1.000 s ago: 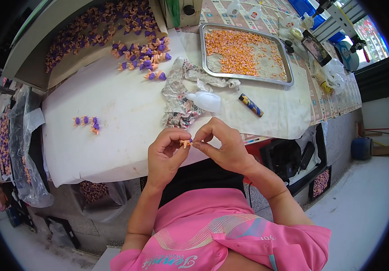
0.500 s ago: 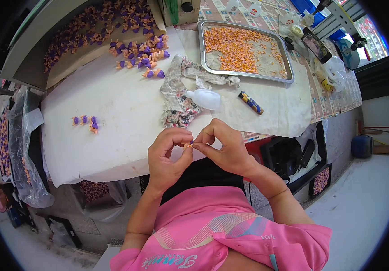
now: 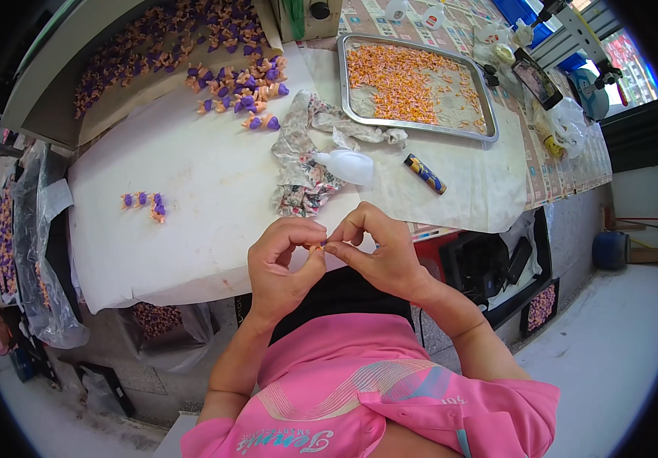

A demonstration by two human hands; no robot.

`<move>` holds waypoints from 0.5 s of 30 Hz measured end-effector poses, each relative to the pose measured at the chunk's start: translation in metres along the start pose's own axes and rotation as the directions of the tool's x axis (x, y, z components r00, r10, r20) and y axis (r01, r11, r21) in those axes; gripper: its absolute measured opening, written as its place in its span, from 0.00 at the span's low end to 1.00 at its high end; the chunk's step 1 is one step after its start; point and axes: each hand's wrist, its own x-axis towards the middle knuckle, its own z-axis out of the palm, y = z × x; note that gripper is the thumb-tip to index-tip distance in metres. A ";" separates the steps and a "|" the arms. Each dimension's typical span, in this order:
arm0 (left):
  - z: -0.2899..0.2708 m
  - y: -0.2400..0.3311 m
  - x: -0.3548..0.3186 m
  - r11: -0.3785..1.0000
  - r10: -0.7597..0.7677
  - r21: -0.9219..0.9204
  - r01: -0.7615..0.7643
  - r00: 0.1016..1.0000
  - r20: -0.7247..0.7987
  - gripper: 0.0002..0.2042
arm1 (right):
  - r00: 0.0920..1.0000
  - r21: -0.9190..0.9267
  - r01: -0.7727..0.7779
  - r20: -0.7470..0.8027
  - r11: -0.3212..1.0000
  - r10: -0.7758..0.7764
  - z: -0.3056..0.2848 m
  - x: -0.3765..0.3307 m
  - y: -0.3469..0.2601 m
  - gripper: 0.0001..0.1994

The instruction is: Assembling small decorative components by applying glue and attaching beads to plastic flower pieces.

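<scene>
Over the table's front edge, my left hand (image 3: 287,267) and my right hand (image 3: 378,248) meet fingertip to fingertip. Both are closed in a pinch around a tiny figurine (image 3: 321,246) showing orange and purple; most of it is hidden by the fingers. A few finished-looking purple and peach figurines (image 3: 158,208) stand left of my hands on the white sheet (image 3: 184,244). Just beyond the hands, a white squeeze bottle (image 3: 350,167) lies on a crumpled floral cloth (image 3: 298,172). Farther off, a metal tray (image 3: 418,133) holds many small orange and pale pieces.
A larger cluster of figurines (image 3: 249,91) spreads at the back left, running into a grey-framed opening (image 3: 35,99). To the right lies a dark blue patterned tube (image 3: 424,175). A phone on a stand (image 3: 537,79) is at the back right. Below the table, a plastic-lined bin (image 3: 169,343) holds small parts.
My hands stay almost in place, still pinched together. The purple on the small figurine shows less between the fingertips now.
</scene>
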 end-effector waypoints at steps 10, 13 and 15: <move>-0.009 0.005 0.001 0.985 -0.059 -0.160 0.056 0.998 -0.013 0.10 | 0.995 0.196 -0.072 0.086 0.978 0.056 0.004 0.011 0.008 0.12; -0.023 0.007 0.006 0.996 -0.042 -0.085 0.038 0.998 -0.039 0.09 | 0.998 0.175 -0.023 0.060 0.984 0.012 -0.004 0.015 0.002 0.11; -0.044 0.007 0.014 0.995 0.036 0.098 -0.026 0.994 -0.101 0.08 | 0.999 0.074 0.039 -0.018 0.997 -0.037 -0.015 0.017 -0.002 0.08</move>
